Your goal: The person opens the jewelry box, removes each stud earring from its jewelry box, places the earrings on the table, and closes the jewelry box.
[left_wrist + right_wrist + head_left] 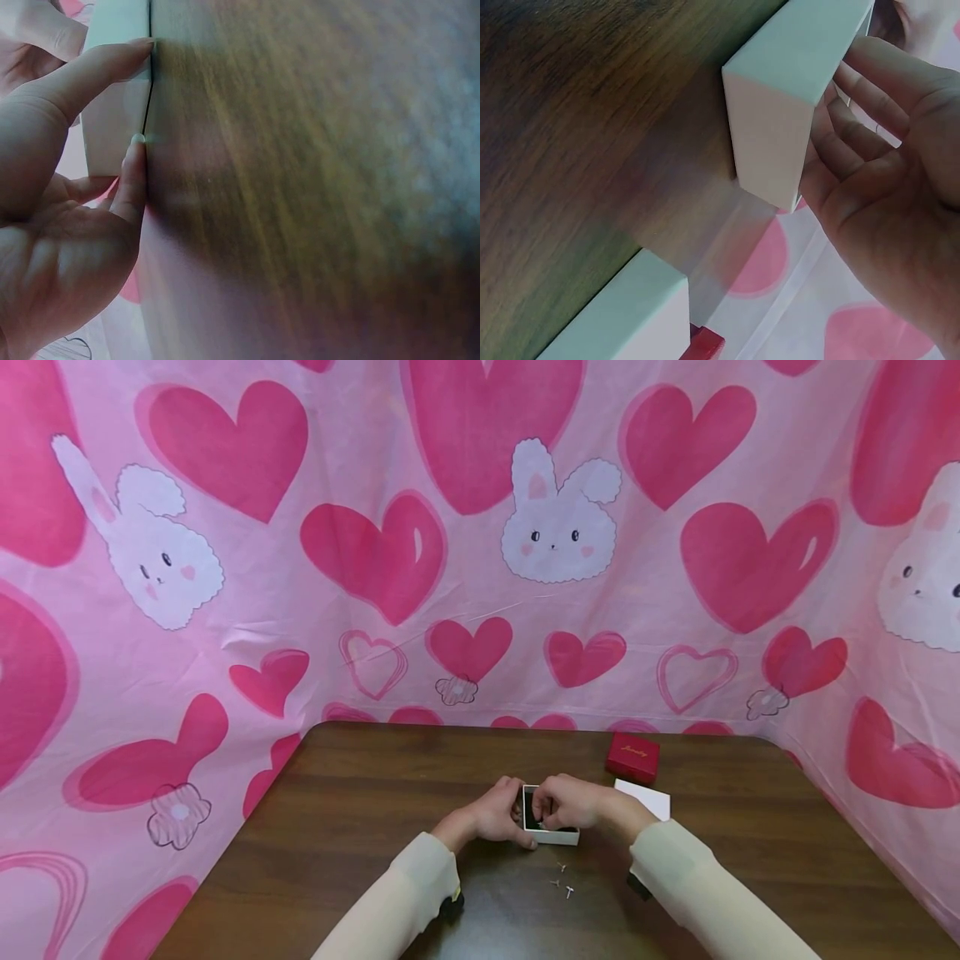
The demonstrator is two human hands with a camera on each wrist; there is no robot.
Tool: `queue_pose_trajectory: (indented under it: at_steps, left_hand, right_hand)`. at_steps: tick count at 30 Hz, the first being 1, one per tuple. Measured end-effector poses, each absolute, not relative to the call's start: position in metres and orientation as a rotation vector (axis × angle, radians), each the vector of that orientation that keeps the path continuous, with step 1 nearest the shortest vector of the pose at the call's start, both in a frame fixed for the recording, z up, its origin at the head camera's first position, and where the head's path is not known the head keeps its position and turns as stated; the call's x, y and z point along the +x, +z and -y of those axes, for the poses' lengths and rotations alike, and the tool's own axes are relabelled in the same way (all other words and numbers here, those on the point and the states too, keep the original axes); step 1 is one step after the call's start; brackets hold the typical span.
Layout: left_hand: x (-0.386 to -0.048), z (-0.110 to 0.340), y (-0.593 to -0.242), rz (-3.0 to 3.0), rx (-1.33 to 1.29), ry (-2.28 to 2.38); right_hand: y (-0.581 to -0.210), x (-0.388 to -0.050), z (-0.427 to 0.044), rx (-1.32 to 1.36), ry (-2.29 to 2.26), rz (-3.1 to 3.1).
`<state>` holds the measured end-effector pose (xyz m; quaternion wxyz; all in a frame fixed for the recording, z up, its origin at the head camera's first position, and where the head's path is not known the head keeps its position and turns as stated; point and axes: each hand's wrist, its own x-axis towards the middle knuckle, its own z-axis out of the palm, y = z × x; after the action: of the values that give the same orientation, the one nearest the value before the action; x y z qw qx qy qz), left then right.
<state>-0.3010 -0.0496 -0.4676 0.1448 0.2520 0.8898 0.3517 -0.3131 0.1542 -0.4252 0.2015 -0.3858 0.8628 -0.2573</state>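
A small white jewelry box (pixel 558 838) with a black lining stands on the table. My left hand (pixel 495 812) grips it at the left, with the thumb at the front corner and the fingers around the side. In the left wrist view the thumb (pixel 97 67) presses against the white wall. From above, my right hand (pixel 568 802) reaches into the box with bent fingers. Its fingertips are hidden behind the wall in the right wrist view, and a tiny shiny bit shows beneath them in the head view. Small metallic stud-like pieces (pixel 569 891) lie in front of the box.
A white box part (pixel 643 797), possibly a lid, lies to the right, partly behind my right forearm. Beyond it sits a red box (pixel 632 757) with gold lettering. The brown wooden table (pixel 420 760) is enclosed by pink heart-and-rabbit cloth (pixel 480 593).
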Motion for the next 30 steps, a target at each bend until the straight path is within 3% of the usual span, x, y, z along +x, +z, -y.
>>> queue_pose_trajectory:
  at_steps: [30]
  left_hand:
    - [-0.2975, 0.0479, -0.4716, -2.587, 0.729, 1.017]
  right_hand:
    - [-0.4336, -0.3083, -0.1546, -1.112, -0.748, -2.531]
